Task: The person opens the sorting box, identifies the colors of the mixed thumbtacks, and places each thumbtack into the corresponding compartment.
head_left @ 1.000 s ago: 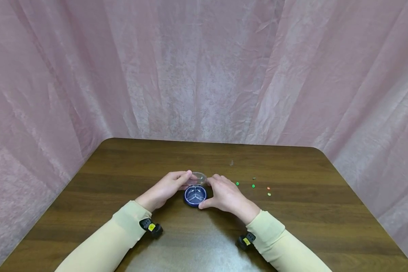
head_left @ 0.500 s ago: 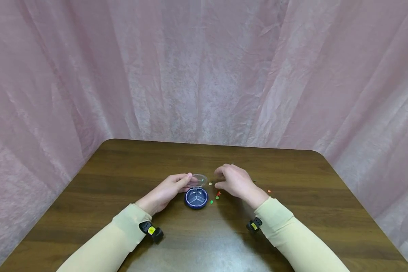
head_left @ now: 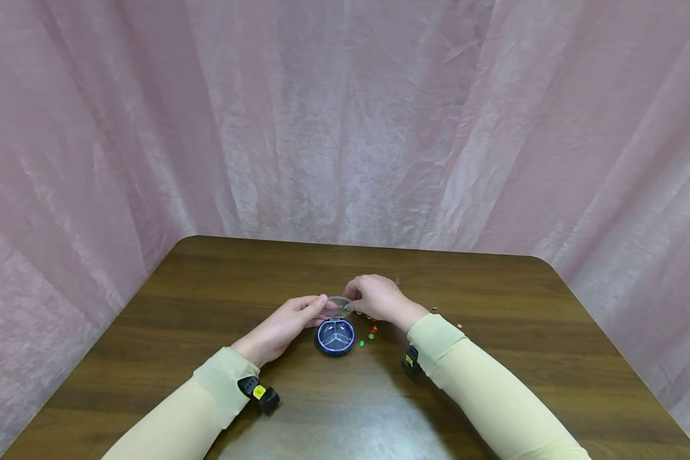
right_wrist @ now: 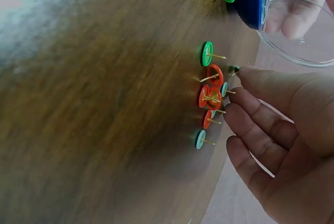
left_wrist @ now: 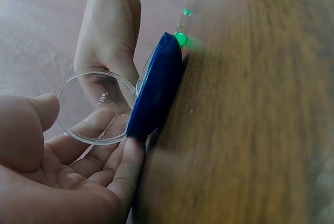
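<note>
A round blue case [head_left: 336,337] with a three-part tray sits on the table, its clear lid [head_left: 338,306] swung up. My left hand [head_left: 287,321] holds the lid by its left side, thumb at the rim [left_wrist: 58,98] and fingers behind; one finger touches the blue base [left_wrist: 156,93]. My right hand [head_left: 378,299] reaches down beside the lid, fingers bent. In the right wrist view a dark green thumbtack [right_wrist: 236,70] is at its thumb tip; whether it is pinched is hidden. Several green, red and pale thumbtacks [right_wrist: 207,54] lie near the hand.
More thumbtacks lie apart on the right, such as an orange one [head_left: 459,326] and a green one [head_left: 434,308]. The brown wooden table [head_left: 253,262] ends at a pink curtain [head_left: 345,128] at the back.
My right hand first moved right from the case, and more thumbtacks came into view beside it; then it moved left to the lid. My left hand keeps hold of the lid.
</note>
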Motion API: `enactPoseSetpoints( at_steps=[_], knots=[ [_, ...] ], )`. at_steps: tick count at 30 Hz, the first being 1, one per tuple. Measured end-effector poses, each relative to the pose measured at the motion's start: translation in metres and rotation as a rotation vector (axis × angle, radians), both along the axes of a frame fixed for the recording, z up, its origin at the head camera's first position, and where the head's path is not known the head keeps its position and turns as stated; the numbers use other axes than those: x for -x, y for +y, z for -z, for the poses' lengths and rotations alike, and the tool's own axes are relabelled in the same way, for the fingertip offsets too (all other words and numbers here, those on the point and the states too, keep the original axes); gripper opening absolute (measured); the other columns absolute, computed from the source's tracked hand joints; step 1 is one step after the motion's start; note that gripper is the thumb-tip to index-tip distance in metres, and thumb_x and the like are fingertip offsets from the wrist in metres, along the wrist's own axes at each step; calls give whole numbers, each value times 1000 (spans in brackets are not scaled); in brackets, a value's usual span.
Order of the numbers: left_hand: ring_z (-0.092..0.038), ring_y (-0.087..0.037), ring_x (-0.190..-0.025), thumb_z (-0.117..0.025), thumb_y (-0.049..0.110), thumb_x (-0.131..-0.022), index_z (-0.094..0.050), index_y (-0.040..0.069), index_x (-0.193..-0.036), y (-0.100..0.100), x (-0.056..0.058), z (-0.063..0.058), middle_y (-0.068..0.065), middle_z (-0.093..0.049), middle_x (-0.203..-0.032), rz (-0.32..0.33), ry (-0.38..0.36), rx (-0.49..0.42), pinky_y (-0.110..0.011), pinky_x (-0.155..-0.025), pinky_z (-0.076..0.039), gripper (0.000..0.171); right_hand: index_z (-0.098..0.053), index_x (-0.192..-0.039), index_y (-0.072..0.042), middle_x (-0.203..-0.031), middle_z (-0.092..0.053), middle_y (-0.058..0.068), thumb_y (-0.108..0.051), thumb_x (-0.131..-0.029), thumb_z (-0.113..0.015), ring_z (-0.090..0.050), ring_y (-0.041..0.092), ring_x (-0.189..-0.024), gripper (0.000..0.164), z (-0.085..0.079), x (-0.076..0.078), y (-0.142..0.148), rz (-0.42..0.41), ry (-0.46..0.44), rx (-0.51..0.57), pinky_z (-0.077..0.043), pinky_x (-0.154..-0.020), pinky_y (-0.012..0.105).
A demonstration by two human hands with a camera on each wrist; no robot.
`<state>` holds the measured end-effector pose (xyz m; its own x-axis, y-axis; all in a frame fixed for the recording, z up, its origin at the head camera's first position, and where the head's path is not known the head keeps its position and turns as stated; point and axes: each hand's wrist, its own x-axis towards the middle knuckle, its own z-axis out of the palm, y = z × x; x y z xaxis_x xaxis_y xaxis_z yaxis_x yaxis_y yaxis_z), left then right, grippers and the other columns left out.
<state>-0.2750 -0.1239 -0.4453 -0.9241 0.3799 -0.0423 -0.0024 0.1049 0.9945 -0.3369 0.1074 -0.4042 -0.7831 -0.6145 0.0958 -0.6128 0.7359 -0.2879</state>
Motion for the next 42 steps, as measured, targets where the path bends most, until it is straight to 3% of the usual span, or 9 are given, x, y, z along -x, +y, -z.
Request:
enactPoseSetpoints(
  at_steps=[8, 13, 14, 16, 20, 21, 30, 42],
  knots=[
    [-60, -32, -143, -49, 36, -121, -69, -4, -140, 2, 0, 0, -19, -70, -146, -1, 1, -15, -48, -121, -47, 49, -82, -94, -19, -81, -67, -10, -16, -94, -90, -61, 11, -79, 8, 7, 6, -5, 15, 10, -36, -54, -74, 35],
    [-60, -32, -143, -48, 35, -121, -68, -5, -142, 1, 2, 1, -20, -70, -145, -6, 5, -7, -48, -121, -47, 50, -81, -92, -14, -82, -70, -6, -14, -99, -84, -63, 15, -80, 7, 9, 10, -2, -26, 28, -17, -58, -77, 42],
    [-60, -32, -143, -47, 35, -121, -68, -6, -142, 1, 2, 2, -20, -70, -145, -8, 7, -4, -49, -121, -47, 50, -81, -93, -16, -83, -71, -6, -20, -101, -82, -64, 15, -80, 9, 21, 21, 2, -52, 52, -2, -58, -77, 41],
    [-60, -33, -143, -47, 34, -121, -68, -6, -142, 1, 2, 2, -20, -70, -145, -15, 9, 7, -48, -121, -47, 49, -82, -94, -15, -85, -72, -5, -19, -103, -80, -65, 16, -81, 10, 22, 22, 3, -58, 68, 1, -59, -79, 43],
    [-61, -33, -142, -46, 32, -122, -68, -5, -142, 1, 2, 3, -20, -70, -144, -21, 9, 15, -49, -121, -47, 48, -82, -96, -17, -92, -76, -5, -18, -104, -78, -69, 18, -88, 9, 23, 20, 4, -32, 88, -13, -60, -83, 42],
    [-61, -33, -142, -46, 32, -122, -69, -5, -142, 1, 2, 3, -20, -70, -144, -22, 10, 15, -49, -121, -47, 48, -82, -96, -16, -92, -76, -4, -13, -102, -79, -70, 19, -89, 7, 12, 10, 0, -5, 74, -29, -60, -85, 44],
    [-61, -33, -143, -49, 38, -120, -68, -5, -142, 1, 1, 3, -20, -70, -145, -17, 7, 7, -47, -121, -47, 51, -81, -100, -19, -98, -78, -3, -13, -103, -79, -73, 20, -94, 7, 9, 5, 5, 59, 90, -36, -61, -85, 45],
    [-62, -32, -141, -47, 35, -121, -69, -5, -141, 2, 2, 4, -20, -70, -143, -18, 25, 14, -46, -120, -48, 50, -79, -92, -20, -80, -69, -12, -18, -98, -84, -64, 10, -78, 8, 5, 4, 7, 51, 76, -51, -56, -74, 38]
  ],
)
